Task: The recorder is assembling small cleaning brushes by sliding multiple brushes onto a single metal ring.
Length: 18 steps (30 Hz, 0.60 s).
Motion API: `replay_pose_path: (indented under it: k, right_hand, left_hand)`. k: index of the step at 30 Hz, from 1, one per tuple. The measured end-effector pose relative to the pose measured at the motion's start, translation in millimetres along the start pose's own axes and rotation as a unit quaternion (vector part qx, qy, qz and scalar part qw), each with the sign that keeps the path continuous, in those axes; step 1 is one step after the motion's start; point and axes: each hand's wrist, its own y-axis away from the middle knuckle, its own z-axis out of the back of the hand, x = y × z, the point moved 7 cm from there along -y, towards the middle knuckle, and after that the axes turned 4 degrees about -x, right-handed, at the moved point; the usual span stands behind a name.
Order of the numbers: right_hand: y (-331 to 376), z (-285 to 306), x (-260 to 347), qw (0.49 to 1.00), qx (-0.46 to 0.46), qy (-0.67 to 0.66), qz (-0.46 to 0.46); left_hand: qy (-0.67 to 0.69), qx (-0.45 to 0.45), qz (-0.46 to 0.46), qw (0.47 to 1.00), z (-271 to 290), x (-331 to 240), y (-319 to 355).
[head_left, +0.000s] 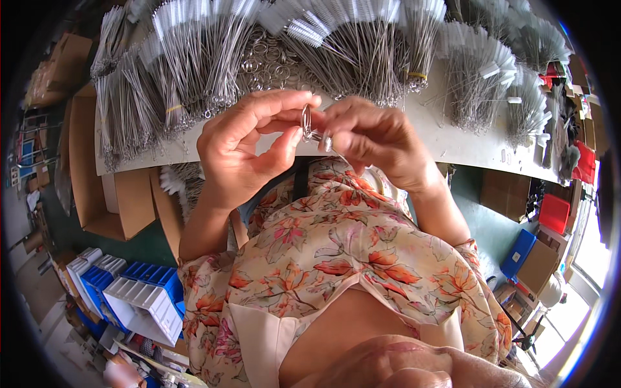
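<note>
Just in front of my chest, over the near edge of the table, my left hand (240, 137) pinches a shiny metal ring (306, 123) between thumb and fingertips. The ring stands upright, nearly edge-on. Close against it, my right hand (381, 139) has thumb and fingers closed on a small shiny metal piece (327, 141) with a thin wire-like end. Its exact kind is too small and blurred to tell. The two hands almost meet at the ring. Beyond them lies a pile of loose metal rings (264, 63) among the wire brushes.
Bundles of thin wire-handled brushes with white bristles (200, 61) cover the back of the white table (430, 139), with more brushes (475, 77) at the right. An open cardboard box (123, 207) stands at the left. White and blue plastic bins (145, 301) are at the lower left.
</note>
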Motion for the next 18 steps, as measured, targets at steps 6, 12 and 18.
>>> replay_pose_path:
  k: [6, 12, 18]
  right_hand:
    - [-3.8, -4.9, 41.6, 0.989, -0.080, -0.023, 0.122]
    - [-10.6, -1.4, 39.7, 0.996, -0.036, 0.017, 0.077]
    - [-7.7, -2.5, 43.4, 0.979, -0.066, 0.150, 0.121]
  left_hand:
    - [-0.168, -0.016, -0.164, 0.972, -11.4, -33.7, -10.2]
    - [-0.216, 0.006, -0.186, 0.958, -9.2, -41.5, -17.3]
    - [-0.173, 0.110, -0.096, 0.974, -8.4, -34.9, -29.8]
